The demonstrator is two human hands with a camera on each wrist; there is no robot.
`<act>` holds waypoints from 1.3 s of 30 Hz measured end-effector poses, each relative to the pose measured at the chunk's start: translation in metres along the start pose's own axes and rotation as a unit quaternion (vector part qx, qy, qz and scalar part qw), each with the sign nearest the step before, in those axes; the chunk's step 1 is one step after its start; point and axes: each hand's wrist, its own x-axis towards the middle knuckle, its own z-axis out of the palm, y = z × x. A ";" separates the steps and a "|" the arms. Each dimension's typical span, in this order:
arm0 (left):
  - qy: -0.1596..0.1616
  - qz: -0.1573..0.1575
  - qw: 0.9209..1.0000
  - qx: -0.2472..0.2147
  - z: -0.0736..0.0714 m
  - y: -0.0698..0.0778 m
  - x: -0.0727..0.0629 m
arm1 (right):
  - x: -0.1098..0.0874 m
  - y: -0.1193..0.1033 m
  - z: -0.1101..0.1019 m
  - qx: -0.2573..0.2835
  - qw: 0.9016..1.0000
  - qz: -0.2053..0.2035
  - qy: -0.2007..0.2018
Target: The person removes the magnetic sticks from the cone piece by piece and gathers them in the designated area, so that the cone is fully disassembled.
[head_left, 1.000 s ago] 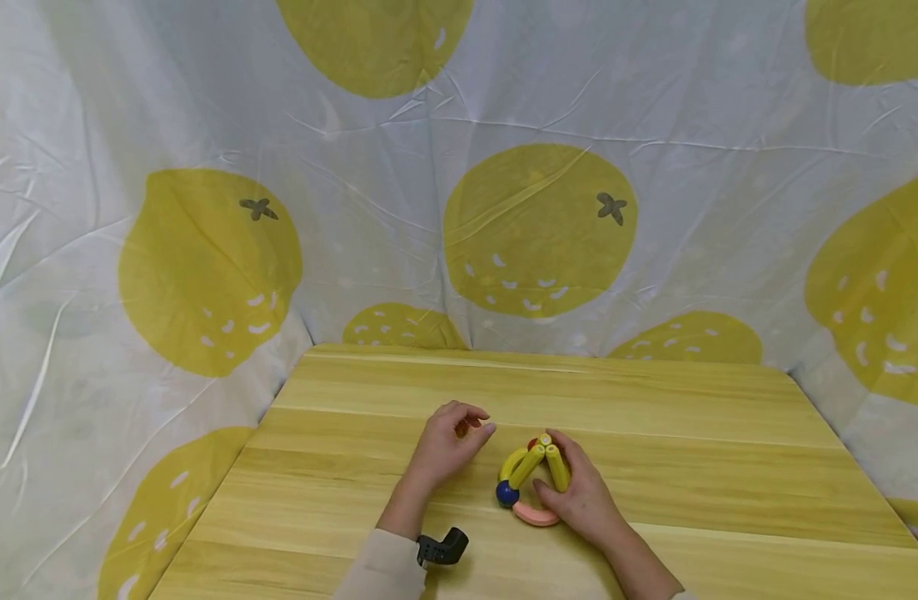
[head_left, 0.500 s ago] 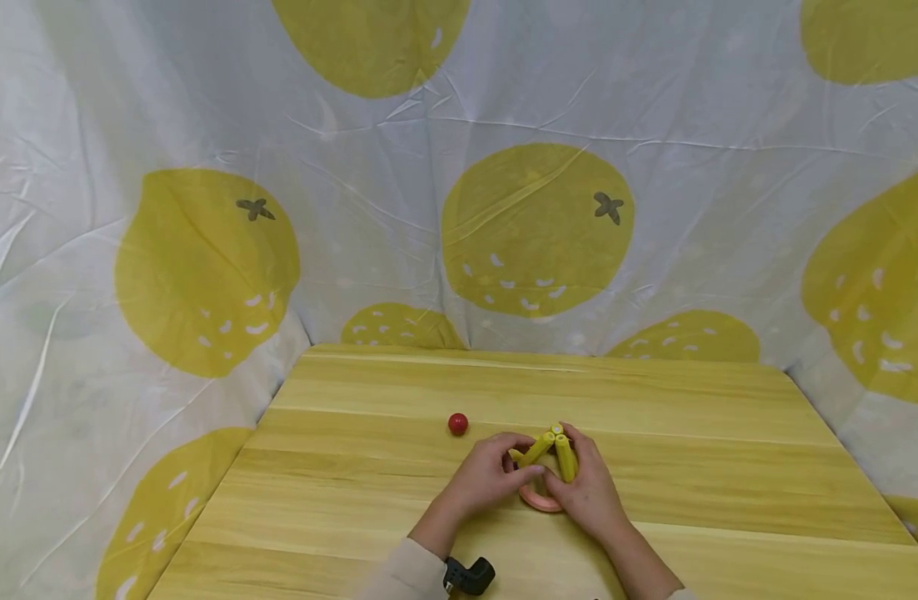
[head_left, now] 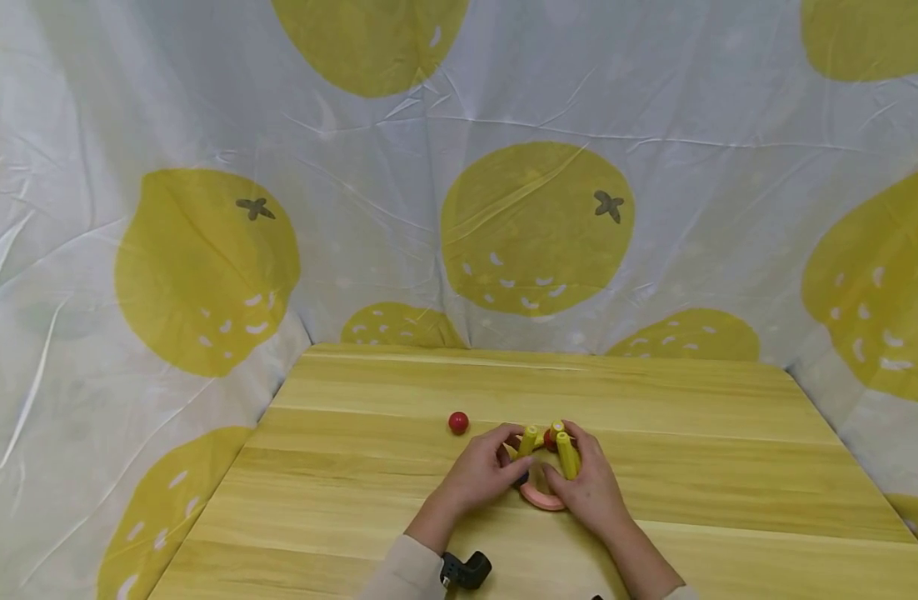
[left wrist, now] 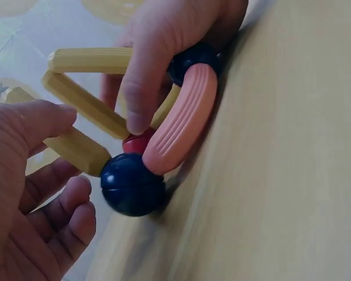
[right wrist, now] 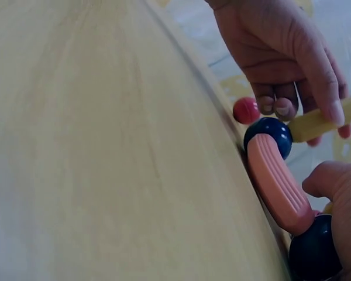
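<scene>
Between the hands stands a frame of magnetic building pieces. Its pink curved stick (left wrist: pixel 184 120) joins two blue balls, the near one (left wrist: pixel 133 184) and the far one (left wrist: pixel 193 58). A red ball (left wrist: pixel 139 141) sits behind, and straight yellow sticks lean up from the balls. My left hand (head_left: pixel 470 471) pinches the left yellow stick (head_left: pixel 529 439), whose top stands apart from the others. My right hand (head_left: pixel 597 492) holds the frame's right side around the right yellow stick (head_left: pixel 566 454); its fingers are partly hidden. Beyond my left hand lies a loose red ball (head_left: pixel 458 422).
The wooden table (head_left: pixel 339 500) reaches back to a hanging cloth (head_left: pixel 669 250) printed with lemons. A black wrist device (head_left: pixel 468 570) is strapped at my left sleeve.
My left hand has moved right to the frame, leaving the loose red ball on the table. Since half a second ago, the left yellow stick's top has swung left, away from the other two.
</scene>
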 end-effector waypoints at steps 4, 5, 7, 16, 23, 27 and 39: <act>-0.015 -0.012 1.000 -0.004 -0.009 -0.001 -0.001 | 0.001 -0.001 -0.003 0.000 1.000 0.001 0.001; -0.020 -0.015 1.000 -0.005 -0.011 -0.002 -0.001 | 0.001 -0.001 -0.003 0.001 1.000 0.002 0.001; -0.031 -0.021 0.999 -0.009 -0.017 -0.002 -0.002 | 0.001 -0.001 -0.004 0.002 1.000 0.004 0.001; -0.071 -0.038 0.996 -0.040 -0.038 -0.012 -0.005 | 0.004 0.002 -0.005 0.007 1.000 0.010 0.002; -0.083 -0.072 0.993 -0.043 -0.046 -0.022 -0.008 | 0.006 0.007 -0.007 0.010 1.000 0.012 0.001; -0.084 -0.079 0.993 -0.015 -0.047 -0.027 -0.009 | 0.007 0.009 -0.008 0.010 1.000 0.011 0.006; -0.125 -0.125 0.984 0.018 -0.042 -0.028 -0.012 | 0.006 0.008 -0.011 -0.020 0.998 0.029 0.045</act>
